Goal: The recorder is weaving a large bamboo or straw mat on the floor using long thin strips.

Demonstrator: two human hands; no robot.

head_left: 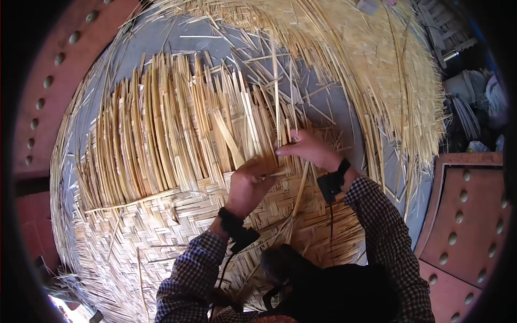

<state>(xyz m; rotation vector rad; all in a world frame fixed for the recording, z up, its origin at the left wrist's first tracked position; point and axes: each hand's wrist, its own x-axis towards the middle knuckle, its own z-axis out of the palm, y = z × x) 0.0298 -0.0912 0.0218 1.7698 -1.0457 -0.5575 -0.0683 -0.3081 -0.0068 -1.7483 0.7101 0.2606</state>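
A half-woven reed mat [177,220] lies beneath my hands, its woven part toward me. Loose flattened reed strips [156,124] stick out from its far edge, side by side. My left hand [249,185] is closed at the weaving edge, its fingertips slightly blurred, with a thin reed strip [281,173] between them. Just right of it, my right hand [312,149] pinches a long pale reed strip [275,81] that points away from me. A single strip [299,196] slants across the weave below the right hand.
A second woven mat [382,64] spreads over the far right, with long reeds along its edge. Reed scraps litter the grey floor [334,102]. Red-brown studded panels [458,215] stand at the right and far left. Bags and bundles [468,97] sit at the right rim.
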